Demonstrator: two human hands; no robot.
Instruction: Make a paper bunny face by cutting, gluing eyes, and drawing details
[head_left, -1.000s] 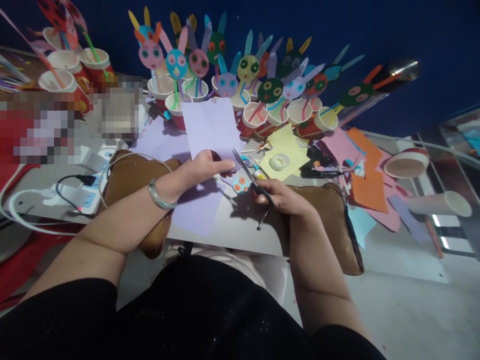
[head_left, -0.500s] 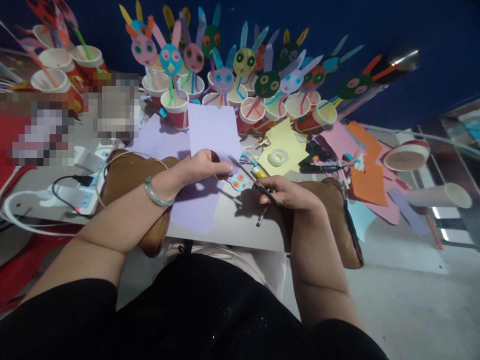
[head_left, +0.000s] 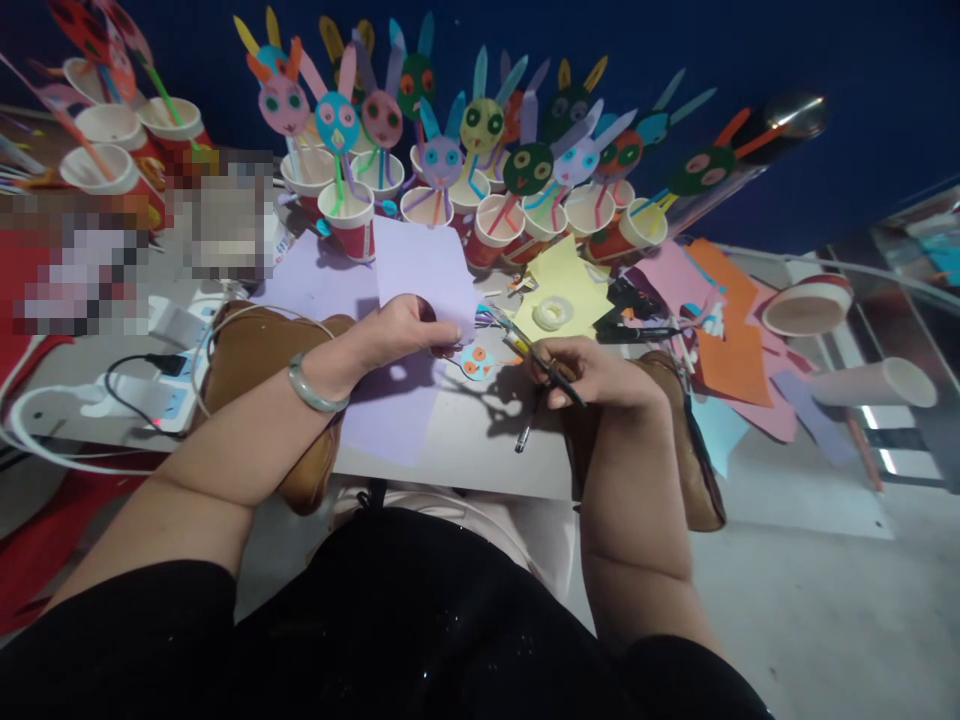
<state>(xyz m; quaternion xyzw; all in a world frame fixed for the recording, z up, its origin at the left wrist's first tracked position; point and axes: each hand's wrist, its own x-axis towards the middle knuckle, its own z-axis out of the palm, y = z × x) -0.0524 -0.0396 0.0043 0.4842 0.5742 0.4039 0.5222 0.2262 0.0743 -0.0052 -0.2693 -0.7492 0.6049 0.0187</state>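
My left hand [head_left: 401, 335] pinches the lower edge of a purple paper sheet [head_left: 427, 265], which stands up in front of the cups. The scissors [head_left: 551, 370] are in my right hand [head_left: 581, 372], its fingers closed round the handles, with the blades pointing up and left, apart from the sheet. A small blue paper face [head_left: 477, 362] with orange eyes lies on the table between my hands. Near it is a pen [head_left: 524, 436], partly hidden by my right hand. More purple paper [head_left: 397, 410] lies flat under my left hand.
Behind stand several cups [head_left: 350, 215] with paper rabbit heads on straws. Yellow paper [head_left: 570, 290] bears a tape roll [head_left: 553, 313]. Orange paper [head_left: 731, 365] lies right. A power strip [head_left: 176, 390] with cables is at the left, by a brown cushion [head_left: 255, 375].
My right hand has moved right with the scissors, away from the purple sheet. My left hand still holds the sheet in nearly the same place.
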